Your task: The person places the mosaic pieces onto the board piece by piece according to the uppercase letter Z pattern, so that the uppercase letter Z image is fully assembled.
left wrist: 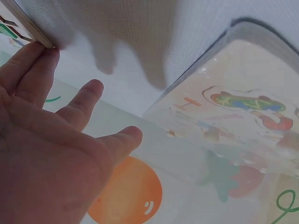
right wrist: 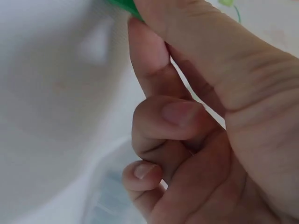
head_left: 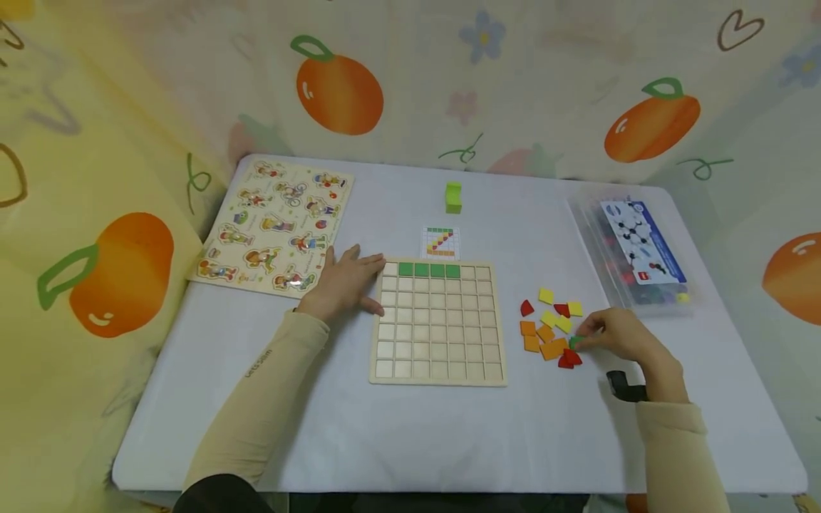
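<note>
A wooden grid board point(head_left: 438, 363) lies in the middle of the table, with a row of several green square tiles point(head_left: 428, 270) along its top row. My left hand point(head_left: 343, 285) rests at the board's left edge, fingers spread and fingertips at its upper left corner. To the right of the board, my right hand point(head_left: 616, 335) pinches a green tile point(head_left: 575, 343) between thumb and index finger. In the right wrist view the green tile point(right wrist: 125, 4) shows only at the top edge. Beside that hand lie loose orange tiles point(head_left: 531, 343), yellow tiles point(head_left: 546, 296) and red pieces point(head_left: 527, 308).
Above the board lies a small pattern card point(head_left: 440, 243), with a light green block point(head_left: 453, 198) behind it. A picture puzzle board point(head_left: 276, 221) lies at the back left. At the back right stands a clear plastic box point(head_left: 596, 249) with a blue and white label.
</note>
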Demonstrator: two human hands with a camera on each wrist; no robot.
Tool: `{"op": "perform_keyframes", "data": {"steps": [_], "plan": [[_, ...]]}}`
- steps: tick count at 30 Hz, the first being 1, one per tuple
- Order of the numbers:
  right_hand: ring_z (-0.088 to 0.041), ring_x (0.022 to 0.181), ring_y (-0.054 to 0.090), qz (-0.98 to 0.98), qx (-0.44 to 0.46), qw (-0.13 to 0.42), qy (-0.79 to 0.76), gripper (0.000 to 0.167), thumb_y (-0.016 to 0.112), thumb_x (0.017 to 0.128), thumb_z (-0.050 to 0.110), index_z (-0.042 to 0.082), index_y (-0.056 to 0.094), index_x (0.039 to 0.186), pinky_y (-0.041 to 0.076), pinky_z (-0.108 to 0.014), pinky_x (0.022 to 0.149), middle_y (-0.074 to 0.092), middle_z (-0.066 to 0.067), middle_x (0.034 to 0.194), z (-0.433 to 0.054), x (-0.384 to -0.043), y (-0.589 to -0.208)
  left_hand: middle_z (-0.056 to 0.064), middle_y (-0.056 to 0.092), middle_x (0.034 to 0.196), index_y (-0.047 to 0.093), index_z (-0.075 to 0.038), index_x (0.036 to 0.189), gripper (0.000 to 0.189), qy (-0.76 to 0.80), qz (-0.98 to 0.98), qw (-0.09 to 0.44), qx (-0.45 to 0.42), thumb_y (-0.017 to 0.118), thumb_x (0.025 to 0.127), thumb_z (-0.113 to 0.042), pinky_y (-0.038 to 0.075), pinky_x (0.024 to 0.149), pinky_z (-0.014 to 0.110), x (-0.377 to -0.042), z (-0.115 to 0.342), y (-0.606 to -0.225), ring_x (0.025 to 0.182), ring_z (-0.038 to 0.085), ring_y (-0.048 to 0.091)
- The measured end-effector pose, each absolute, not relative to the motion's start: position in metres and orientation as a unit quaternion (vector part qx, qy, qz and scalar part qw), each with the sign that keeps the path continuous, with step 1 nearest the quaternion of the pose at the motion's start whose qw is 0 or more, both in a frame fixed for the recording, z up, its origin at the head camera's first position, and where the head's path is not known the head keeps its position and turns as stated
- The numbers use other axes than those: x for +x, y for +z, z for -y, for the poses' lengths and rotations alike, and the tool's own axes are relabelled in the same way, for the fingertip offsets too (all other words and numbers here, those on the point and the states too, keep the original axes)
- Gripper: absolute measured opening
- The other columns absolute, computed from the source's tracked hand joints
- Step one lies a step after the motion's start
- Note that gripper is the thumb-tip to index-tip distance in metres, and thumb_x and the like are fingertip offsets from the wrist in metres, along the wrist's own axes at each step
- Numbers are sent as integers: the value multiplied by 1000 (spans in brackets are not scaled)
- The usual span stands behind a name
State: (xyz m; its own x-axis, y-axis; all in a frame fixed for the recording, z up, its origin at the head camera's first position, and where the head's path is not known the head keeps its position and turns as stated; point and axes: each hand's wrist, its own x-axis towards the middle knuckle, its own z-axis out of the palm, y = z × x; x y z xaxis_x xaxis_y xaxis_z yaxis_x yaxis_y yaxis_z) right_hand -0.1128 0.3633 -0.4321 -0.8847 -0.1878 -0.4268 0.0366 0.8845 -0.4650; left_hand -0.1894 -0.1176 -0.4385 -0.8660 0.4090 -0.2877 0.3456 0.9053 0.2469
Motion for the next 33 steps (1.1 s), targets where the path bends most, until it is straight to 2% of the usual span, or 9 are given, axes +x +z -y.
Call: {"op": "perform_keyframes", "data": {"steps": [3,10,15,18,23,29,33], "plan": [[-19,84,55,-940,-23,235,-247,28,83,86,30,5,74,94,45,-26,69,72,-5,90,-364,-116,-428,0,38,168,43,-16,158,106,89,-961,171,197,86,68,-52,7,123,78,-187,120,-441,160,44,22],[-19,66,45,-951,-44,151,-267,27,81,89,31,6,73,97,34,-26,55,59,-5,74,-327,-145,-425,1,40,167,43,-16,158,107,82,-963,175,187,87,67,-52,8,124,78,-180,128,-445,160,44,23],[-16,62,47,-944,-98,127,-289,23,83,88,26,4,76,93,38,-24,53,71,-13,81,-277,-178,-433,0,39,168,42,-15,158,107,82,-964,175,181,86,68,-52,7,124,78,-178,134,-444,160,44,23],[-16,66,47,-939,-115,133,-297,24,81,89,27,4,78,94,38,-24,57,76,-14,91,-251,-195,-438,0,39,167,43,-16,158,107,77,-967,167,179,86,68,-52,8,124,78,-179,133,-441,160,43,23],[-21,79,54,-942,-98,150,-283,24,79,92,29,5,78,97,40,-27,65,77,-14,99,-230,-210,-442,-1,39,168,44,-16,158,104,83,-964,161,195,86,69,-52,8,124,78,-187,122,-437,160,43,23],[-28,95,60,-941,-93,165,-280,26,79,92,29,5,78,101,43,-29,75,76,-15,103,-217,-219,-443,-5,35,169,43,-20,158,104,77,-962,180,193,85,69,-53,5,126,75,-192,115,-438,162,40,19],[-29,97,60,-940,-105,164,-280,25,80,91,28,5,78,99,43,-30,77,76,-16,104,-211,-224,-445,-5,34,170,43,-20,159,105,75,-962,181,190,86,69,-52,5,125,76,-192,116,-439,162,40,19]]}}
